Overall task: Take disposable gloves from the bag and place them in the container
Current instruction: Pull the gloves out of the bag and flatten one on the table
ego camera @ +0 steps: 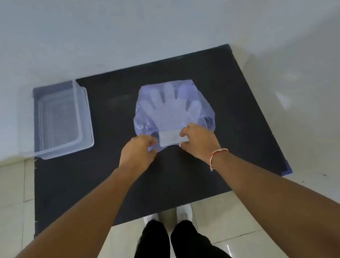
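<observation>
Here both hands' grip, left hand (138, 152) and right hand (198, 141), pinches the bag (173, 111) mouth.

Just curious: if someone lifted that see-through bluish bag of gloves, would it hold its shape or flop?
Probably flop: the bag is thin, wrinkled film, bunched where both hands pinch it. Likely light, since the gloves inside look flat and filmy. Possibly slippery, being glossy.

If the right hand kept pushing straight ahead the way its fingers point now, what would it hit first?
The right hand already pinches the near edge of the bag. Going straight on, it would first meet the stack of gloves inside the bag, though depth is hard to judge.
</observation>
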